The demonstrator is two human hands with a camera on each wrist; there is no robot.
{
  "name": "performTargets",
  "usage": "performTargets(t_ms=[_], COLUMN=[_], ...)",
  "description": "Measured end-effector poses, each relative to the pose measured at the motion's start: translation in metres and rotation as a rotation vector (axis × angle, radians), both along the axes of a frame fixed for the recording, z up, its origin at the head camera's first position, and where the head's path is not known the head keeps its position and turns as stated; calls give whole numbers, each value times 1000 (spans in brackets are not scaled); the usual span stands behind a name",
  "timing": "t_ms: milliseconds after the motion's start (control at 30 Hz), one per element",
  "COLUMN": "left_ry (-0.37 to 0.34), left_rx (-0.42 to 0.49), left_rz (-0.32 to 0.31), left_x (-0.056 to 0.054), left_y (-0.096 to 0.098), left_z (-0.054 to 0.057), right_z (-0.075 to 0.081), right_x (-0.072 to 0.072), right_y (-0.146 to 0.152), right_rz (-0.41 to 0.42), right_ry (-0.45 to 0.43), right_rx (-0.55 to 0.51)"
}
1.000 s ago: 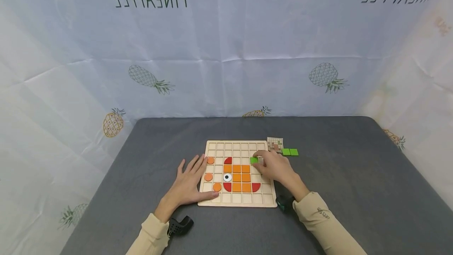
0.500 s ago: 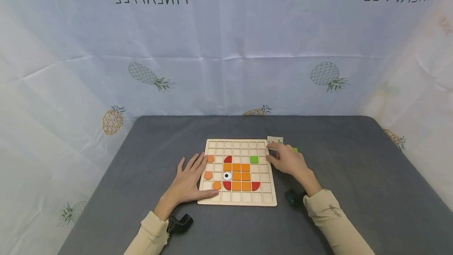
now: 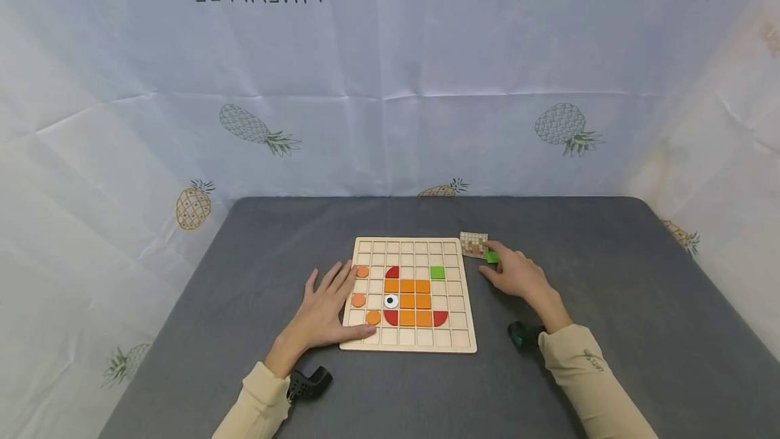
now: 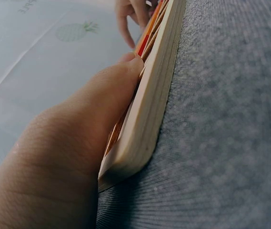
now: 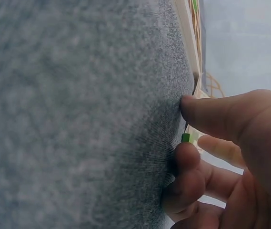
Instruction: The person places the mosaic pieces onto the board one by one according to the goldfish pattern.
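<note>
My left hand (image 3: 327,310) lies spread over the left edge of a wooden grid board (image 3: 451,343), its thumb along the lower left squares. On the board sit orange square tiles (image 3: 407,301), red quarter-round tiles (image 3: 440,318), several orange discs (image 3: 373,318), a white eye disc (image 3: 391,301) and one green square tile (image 3: 437,272). Right of the board, my right hand (image 3: 518,276) reaches down to the table, thumb and forefinger apart on either side of a loose green tile (image 3: 492,257). In the right wrist view, that green tile (image 5: 186,138) shows beside the fingertips, with a gap to the thumb.
A small printed pattern card (image 3: 473,244) lies by the board's upper right corner, close to the right forefinger. The grey cloth-covered table (image 3: 292,242) ends at a pineapple-print curtain (image 3: 390,148). Black wrist devices (image 3: 309,383) hang under both wrists.
My right hand has left the green tile on the board and moved right, past the card, to the loose green tiles on the table. The left hand stays in place.
</note>
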State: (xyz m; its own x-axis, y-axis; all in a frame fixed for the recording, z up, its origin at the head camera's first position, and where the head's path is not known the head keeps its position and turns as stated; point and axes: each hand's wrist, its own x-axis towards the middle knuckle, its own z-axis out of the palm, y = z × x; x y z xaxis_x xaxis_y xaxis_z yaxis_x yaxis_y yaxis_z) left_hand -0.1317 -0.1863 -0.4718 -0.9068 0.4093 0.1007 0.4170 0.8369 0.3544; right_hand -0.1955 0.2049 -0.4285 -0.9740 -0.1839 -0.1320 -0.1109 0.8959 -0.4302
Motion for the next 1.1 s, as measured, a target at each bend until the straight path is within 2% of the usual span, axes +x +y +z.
performTargets(t_ms=[233, 567, 1100], left_ry=[-4, 3, -5], left_rx=[-16, 6, 5], left_rz=[4, -3, -2], left_x=[0, 0, 0], left_y=[0, 0, 0], left_z=[0, 2, 1], right_z=[0, -3, -2], right_x=[0, 0, 2], right_y=[2, 6, 13], right_rz=[-2, -7, -7], right_ry=[-2, 13, 15], right_rx=[-16, -50, -43])
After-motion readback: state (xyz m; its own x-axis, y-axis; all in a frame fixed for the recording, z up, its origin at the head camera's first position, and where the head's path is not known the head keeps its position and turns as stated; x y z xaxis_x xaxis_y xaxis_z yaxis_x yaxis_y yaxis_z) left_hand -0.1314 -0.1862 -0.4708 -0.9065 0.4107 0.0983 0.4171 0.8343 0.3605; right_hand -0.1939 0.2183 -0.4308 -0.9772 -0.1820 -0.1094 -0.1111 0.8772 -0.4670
